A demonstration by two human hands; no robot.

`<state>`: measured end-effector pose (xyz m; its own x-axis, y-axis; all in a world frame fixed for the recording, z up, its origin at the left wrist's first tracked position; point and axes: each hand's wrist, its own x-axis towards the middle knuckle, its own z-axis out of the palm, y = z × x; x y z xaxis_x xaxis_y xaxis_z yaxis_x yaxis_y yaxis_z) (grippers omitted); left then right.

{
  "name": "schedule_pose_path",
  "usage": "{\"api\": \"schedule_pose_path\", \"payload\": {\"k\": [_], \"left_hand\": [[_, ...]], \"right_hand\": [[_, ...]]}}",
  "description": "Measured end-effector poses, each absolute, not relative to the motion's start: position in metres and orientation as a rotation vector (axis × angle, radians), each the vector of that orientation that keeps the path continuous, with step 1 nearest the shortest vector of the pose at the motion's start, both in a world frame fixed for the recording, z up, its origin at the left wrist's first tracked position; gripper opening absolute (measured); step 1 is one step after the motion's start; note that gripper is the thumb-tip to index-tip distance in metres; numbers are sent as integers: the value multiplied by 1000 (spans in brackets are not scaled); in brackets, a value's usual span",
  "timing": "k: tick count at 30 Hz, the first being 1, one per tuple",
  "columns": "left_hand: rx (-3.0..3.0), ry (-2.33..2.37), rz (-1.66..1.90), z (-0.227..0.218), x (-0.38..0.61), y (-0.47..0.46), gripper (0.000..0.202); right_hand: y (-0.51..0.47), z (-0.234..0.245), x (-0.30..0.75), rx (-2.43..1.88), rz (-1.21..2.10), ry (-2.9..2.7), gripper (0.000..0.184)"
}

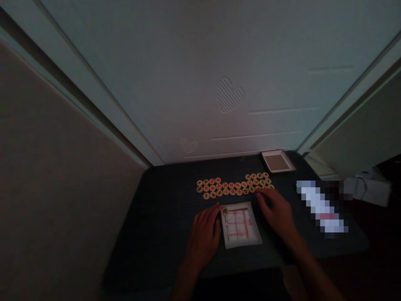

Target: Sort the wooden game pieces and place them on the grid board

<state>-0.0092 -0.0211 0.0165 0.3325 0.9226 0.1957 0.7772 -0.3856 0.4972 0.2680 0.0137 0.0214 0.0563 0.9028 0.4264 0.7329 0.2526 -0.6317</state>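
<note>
Pieces [232,192] lie in rows at and left of your right hand's [277,211] half-curled fingertips; I can't tell whether they grip one. Your left hand [203,230], loosely extended and gripping nothing, rests beside the box [244,243], a lone piece [224,211] near its fingertips. You're seemingly picking up pieces; lifting calls for a rim pinch.
</note>
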Motion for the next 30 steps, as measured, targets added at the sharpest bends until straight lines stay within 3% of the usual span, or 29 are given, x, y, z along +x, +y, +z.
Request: {"api": "schedule_pose_path", "payload": {"k": [6,18,30], "left_hand": [[2278,1518,662,14,-10,-20,44],[2293,1521,679,16,-11,-20,43],[2279,1524,678,14,-11,-20,42]], "right_hand": [[51,17,327,-1798,231,-1648,34],[73,0,346,-1770,338,-1807,31],[83,1,346,-1917,478,-1562,34]]}}
